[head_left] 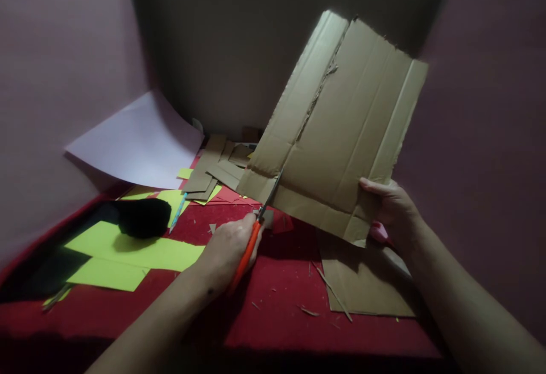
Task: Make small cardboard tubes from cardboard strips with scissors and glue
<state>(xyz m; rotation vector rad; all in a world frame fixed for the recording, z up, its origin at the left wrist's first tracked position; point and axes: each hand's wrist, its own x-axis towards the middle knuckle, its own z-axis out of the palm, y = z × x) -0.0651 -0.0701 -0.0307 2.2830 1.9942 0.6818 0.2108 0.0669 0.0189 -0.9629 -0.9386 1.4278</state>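
A large, creased brown corrugated cardboard sheet (pixel 328 118) is tilting above the red-covered bench (pixel 281 288), a ragged slit running most of the way down from its top edge. The left hand (pixel 230 243) is gripping orange-handled scissors (pixel 247 254) at the lower edge; a short stretch between is looking uncut. The right hand (pixel 394 206) is gripping the sheet's lower right side.

The room is dim. The left wall (pixel 63 38) is pale pink and grey. The back wall (pixel 239 61) is dark grey, and its top is the darkest part. The right wall (pixel 482 152) is a dull, dark pink. The table (pixel 166 305) is red and sits between the walls. Soft light falls on it. Under its front edge, it is too dark to see.
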